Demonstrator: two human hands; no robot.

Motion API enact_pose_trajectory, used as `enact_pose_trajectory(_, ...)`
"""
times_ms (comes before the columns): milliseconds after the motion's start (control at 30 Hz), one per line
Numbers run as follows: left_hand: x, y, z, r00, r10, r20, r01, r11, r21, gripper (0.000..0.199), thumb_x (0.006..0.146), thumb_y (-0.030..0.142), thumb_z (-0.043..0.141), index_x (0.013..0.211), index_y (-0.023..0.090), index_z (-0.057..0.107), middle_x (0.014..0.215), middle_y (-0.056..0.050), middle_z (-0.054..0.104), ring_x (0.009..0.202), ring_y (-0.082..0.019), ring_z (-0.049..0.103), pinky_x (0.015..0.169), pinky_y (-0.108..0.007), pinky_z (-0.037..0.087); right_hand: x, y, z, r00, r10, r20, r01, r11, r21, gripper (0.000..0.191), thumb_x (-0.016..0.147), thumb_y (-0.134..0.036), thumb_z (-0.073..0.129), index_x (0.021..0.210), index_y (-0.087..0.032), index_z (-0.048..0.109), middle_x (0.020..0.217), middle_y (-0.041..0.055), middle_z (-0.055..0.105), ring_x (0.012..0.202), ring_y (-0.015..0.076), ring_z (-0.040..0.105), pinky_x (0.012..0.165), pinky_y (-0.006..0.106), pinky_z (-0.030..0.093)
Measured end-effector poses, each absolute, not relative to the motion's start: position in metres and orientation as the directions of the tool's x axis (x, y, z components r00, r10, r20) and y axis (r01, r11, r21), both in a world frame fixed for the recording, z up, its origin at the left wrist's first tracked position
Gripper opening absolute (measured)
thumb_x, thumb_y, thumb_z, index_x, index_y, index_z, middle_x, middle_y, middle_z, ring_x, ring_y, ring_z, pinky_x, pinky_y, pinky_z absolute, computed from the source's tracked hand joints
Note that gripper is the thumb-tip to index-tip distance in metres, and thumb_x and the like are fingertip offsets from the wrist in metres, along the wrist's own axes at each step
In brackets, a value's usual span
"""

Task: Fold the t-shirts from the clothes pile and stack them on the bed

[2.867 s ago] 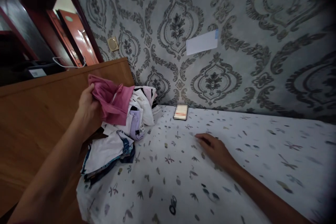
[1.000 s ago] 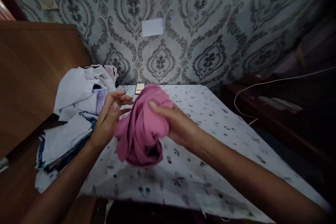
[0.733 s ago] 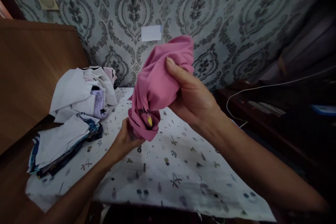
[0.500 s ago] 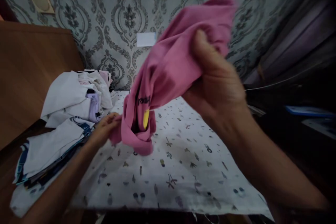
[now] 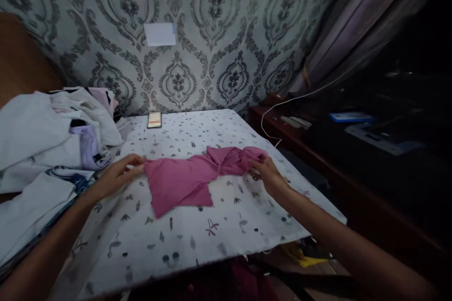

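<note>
A pink garment (image 5: 180,181) lies across the patterned white cloth (image 5: 190,230), its left part fairly flat and its right part twisted and bunched. My left hand (image 5: 122,174) pinches the garment's upper left corner between thumb and fingers. At the bunched right end, my right hand (image 5: 266,174) has its fingers closed on the fabric. No print shows on the side of the garment that faces up.
Piled clothes (image 5: 88,122) stand at the left beside a wooden panel (image 5: 24,56). A lit phone (image 5: 154,120) lies at the cloth's far edge. On the right are a dark red ledge (image 5: 293,131), a white cable (image 5: 300,97) and a blue-edged object (image 5: 351,117).
The pink garment has come down from the air onto the cloth and turned sideways. My right hand has lowered to its right end; my left hand holds its left corner. The view has shifted right.
</note>
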State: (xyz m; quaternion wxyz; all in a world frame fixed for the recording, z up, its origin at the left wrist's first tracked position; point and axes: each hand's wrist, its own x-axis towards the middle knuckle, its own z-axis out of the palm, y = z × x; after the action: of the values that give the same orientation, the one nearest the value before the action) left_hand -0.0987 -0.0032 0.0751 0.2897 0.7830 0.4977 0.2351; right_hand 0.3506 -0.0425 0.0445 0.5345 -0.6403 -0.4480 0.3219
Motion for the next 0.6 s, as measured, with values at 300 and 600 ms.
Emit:
enact_pose_trajectory(300, -0.087, -0.036, 0.018, 0.691, 0.647, 0.322, 0.667, -0.743, 0.059, 0.047, 0.09, 0.034, 0.062, 0.136, 0.032, 0.057, 0.162, -0.013, 0.03, 0.146, -0.037, 0.032, 0.112, -0.056, 0.037, 0.349, -0.006, 0.06, -0.292, 0.896, 0.335, 0.863, 0.398, -0.312, 0.043, 0.092, -0.019, 0.043, 0.13, -0.023, 0.062, 0.115, 0.0131, 0.064, 0.104, 0.0256, 0.062, 0.09, 0.04, 0.052)
enact_pose_trajectory(600, -0.058, -0.031, 0.044, 0.742, 0.643, 0.191, 0.625, -0.766, 0.152, 0.03, 0.098, 0.021, 0.044, 0.108, 0.026, 0.072, 0.143, -0.013, 0.057, 0.139, -0.032, 0.045, 0.108, -0.053, 0.043, 0.327, 0.074, 0.069, -0.533, 0.843, -0.078, 0.721, 0.404, -0.563, 0.013, 0.079, -0.014, 0.064, 0.085, -0.021, 0.073, 0.077, 0.0027, 0.069, 0.069, 0.0164, 0.056, 0.071, 0.028, 0.042)
